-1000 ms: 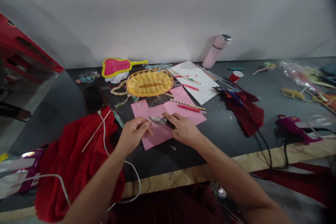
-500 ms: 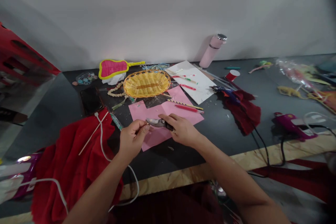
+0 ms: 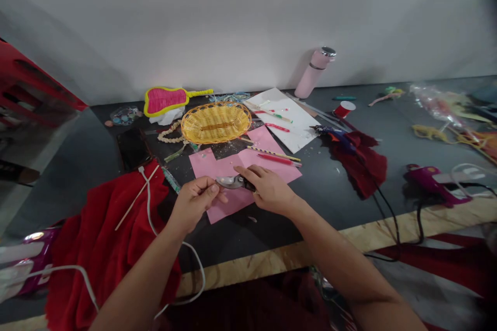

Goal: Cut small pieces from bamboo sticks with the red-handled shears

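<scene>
My right hand is wrapped round the dark handles of a pair of pruning shears. Their metal jaws point left, toward my left hand. The thumb and index finger of that hand pinch together right at the tip of the jaws; whatever sits between them is too small or hidden to name. Both hands are above a pink sheet of paper on the dark table. A red pen and a striped stick lie on the paper, just beyond my right hand.
A yellow wicker basket sits behind the paper, beside a white board. Red cloth with a white cable covers the left front. To the right lie a dark red cloth and a purple device. A pink bottle stands by the wall.
My left hand's lower fingers have opened out a little beneath the pinch. The shears and my right hand stay nearly in place; the view has shifted slightly.
</scene>
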A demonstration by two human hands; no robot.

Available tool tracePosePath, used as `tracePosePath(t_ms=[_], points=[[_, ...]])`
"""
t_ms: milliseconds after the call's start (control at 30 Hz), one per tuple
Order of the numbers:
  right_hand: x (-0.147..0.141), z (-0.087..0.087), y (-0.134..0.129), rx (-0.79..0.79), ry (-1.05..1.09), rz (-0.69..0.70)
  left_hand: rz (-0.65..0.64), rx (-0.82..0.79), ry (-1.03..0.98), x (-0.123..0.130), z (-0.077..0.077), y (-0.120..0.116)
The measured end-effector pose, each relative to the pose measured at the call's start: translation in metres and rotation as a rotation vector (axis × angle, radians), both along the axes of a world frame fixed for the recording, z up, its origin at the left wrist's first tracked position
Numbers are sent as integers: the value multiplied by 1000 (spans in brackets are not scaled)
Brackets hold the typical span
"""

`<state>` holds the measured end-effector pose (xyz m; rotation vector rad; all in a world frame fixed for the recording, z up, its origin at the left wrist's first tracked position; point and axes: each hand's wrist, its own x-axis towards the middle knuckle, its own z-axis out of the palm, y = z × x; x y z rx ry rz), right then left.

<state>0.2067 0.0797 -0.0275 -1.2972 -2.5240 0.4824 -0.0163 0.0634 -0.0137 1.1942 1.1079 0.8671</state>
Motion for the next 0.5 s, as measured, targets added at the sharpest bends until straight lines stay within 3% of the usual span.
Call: tracePosePath(t_ms=[200, 500], points=[[-6, -2, -4, -26, -70, -73, 67, -15, 22, 0, -3, 2], [-12, 4, -9, -51, -125, -124, 123, 211, 172, 3, -7, 0]])
